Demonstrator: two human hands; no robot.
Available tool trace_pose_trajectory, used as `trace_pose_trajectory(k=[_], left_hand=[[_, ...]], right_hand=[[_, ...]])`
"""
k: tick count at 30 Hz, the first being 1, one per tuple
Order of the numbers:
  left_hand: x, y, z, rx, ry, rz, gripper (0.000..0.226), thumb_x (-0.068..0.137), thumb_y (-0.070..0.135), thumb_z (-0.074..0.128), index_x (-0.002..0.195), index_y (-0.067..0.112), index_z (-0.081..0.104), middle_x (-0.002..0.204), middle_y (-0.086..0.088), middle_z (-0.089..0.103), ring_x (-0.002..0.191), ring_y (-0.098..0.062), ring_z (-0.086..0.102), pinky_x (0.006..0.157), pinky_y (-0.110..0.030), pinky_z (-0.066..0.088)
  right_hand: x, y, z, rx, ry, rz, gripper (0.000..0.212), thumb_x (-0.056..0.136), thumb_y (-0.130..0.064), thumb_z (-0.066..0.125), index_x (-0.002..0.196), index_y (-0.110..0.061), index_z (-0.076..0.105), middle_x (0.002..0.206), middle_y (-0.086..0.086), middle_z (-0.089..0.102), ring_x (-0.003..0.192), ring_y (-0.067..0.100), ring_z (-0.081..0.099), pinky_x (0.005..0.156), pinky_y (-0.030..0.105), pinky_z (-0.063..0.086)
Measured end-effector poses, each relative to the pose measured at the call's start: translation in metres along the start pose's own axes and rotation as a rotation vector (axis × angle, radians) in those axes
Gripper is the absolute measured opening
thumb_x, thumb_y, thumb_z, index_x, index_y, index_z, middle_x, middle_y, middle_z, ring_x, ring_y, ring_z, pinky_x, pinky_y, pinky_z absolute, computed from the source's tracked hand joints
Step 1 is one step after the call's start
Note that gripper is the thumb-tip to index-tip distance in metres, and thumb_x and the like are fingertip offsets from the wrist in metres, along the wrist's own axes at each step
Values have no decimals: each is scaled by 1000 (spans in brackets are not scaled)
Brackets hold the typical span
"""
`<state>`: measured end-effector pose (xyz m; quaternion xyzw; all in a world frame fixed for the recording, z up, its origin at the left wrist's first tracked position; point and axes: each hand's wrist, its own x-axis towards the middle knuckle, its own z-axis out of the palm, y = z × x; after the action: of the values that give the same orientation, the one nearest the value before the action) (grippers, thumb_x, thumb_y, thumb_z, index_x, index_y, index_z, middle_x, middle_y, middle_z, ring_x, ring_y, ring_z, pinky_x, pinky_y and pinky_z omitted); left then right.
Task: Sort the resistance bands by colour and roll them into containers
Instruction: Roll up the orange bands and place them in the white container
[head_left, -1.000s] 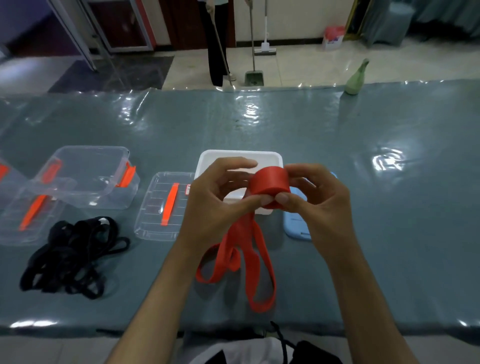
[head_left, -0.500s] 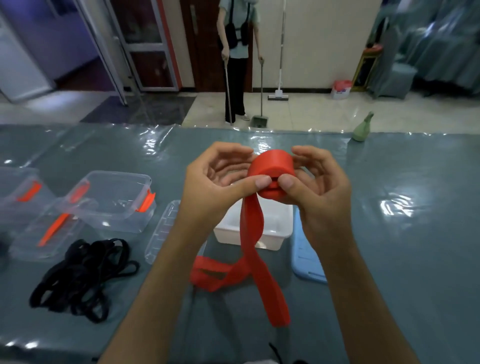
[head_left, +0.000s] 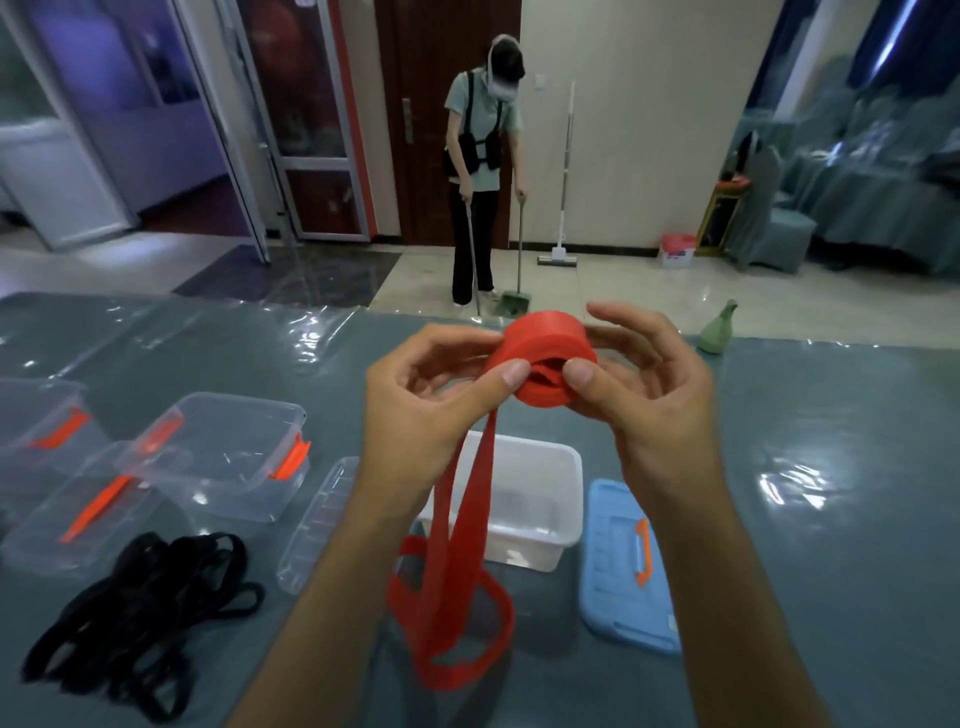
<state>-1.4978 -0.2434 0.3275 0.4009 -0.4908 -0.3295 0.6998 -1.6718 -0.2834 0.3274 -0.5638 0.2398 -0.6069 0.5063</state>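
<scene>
A: Red resistance band (head_left: 543, 364), mostly rolled, is held up above the white container (head_left: 524, 499) by both thumbs and curled fingers: left hand (head_left: 421, 400), right hand (head_left: 649, 395).

B: Risk?

A: The coil could spring loose if either thumb slips; the hanging tail (head_left: 457, 587) may snag on the table (head_left: 831, 467).

B: Any writing?

A: None readable.
</scene>
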Motion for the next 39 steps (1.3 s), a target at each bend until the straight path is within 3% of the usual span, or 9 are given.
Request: trace_pose_trajectory(k=[4,10,15,19,23,28,32,35,39], left_hand=[[5,6,0,-29,-26,23,37,74,13,82,111,10,76,106,-6,81,102,-21,77,91,-30,60],[10,26,-2,13,-55,97,36,75,13,82,111,10,77,104,-5,82,100,-23,78,92,-32,61],[9,27,6,-27,-62,65,37,77,14,81,113,13,76,106,-1,81,103,-16,77,90,-25,58],[13,29,9,-33,-123,31,49,77,17,81,125,19,72,112,0,80,110,-17,75,96,-27,58],[19,32,17,-26,-59,55,42,72,16,84,112,10,74,104,-5,80,99,-16,77,88,-24,59],[19,29,29,-95,-27,74,36,76,14,79,112,8,73,102,1,81,99,-14,76,88,-25,59],[7,25,15,-5,-30,67,39,75,18,82,114,15,76,109,-3,80,107,-20,76,96,-34,60],[-6,16,-2,6,13,15,47,67,18,88,112,18,76,105,-5,80,104,-22,76,94,-34,60],[-15,9,-7,-43,8,-74,42,64,10,87,104,11,75,98,-6,81,94,-17,79,83,-22,60]], right_hand=[[4,-2,11,79,42,-54,27,75,-24,83,101,-22,76,102,8,78,96,27,77,77,36,62],[9,-9,16,81,-39,-3,32,72,-24,90,77,-24,58,109,7,77,98,27,76,69,38,62],[13,-26,18,17,11,-46,39,75,-25,89,109,-21,72,106,3,77,95,24,77,73,37,62],[11,-24,22,143,17,1,27,77,-13,84,97,-14,67,96,-3,77,90,16,76,71,31,62],[20,-35,9,-56,13,11,33,69,-15,92,81,-18,62,92,-1,78,89,17,76,75,34,61],[21,-42,14,-36,62,-133,38,70,-15,86,105,-16,71,103,5,77,97,24,76,79,30,61],[3,-21,20,158,34,60,32,73,-4,88,88,-12,62,96,1,77,89,22,77,70,31,63],[-4,-16,10,1,-39,155,32,67,-11,91,83,-11,62,96,6,78,86,26,78,69,36,64],[-11,-18,4,-122,-50,124,46,65,-18,93,108,-18,75,103,10,74,90,32,78,73,39,63]])
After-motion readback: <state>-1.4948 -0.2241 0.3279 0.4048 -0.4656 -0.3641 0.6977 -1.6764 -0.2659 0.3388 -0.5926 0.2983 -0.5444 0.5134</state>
